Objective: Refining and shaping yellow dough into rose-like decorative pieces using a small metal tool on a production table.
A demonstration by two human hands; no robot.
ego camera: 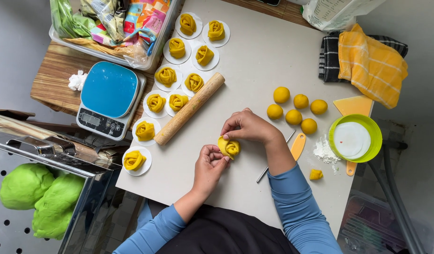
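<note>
A yellow dough rose (229,147), folded in swirling petals, sits mid-surface (254,61), pinched between both hands: left hand (208,164) grip closed on it from 7 o'clock, right hand (247,126) from 1 o'clock. At 11 o'clock, a clear tub (153,44) holds colourful crinkled packets (132,19).

Both arms reaching forward from the lower edge of the head view, sleeved in blue to the wrists. Left hand (208,162) cupped, palm turned up and inward, fingers curled, fingertips pressed against something pinched between both hands. Right hand (247,126) arched above it, knuckles up, wrist bent, thumb and forefinger closed in a pinch just over the left fingertips. Right forearm angled up from the lower right, left forearm from the lower middle.
</note>
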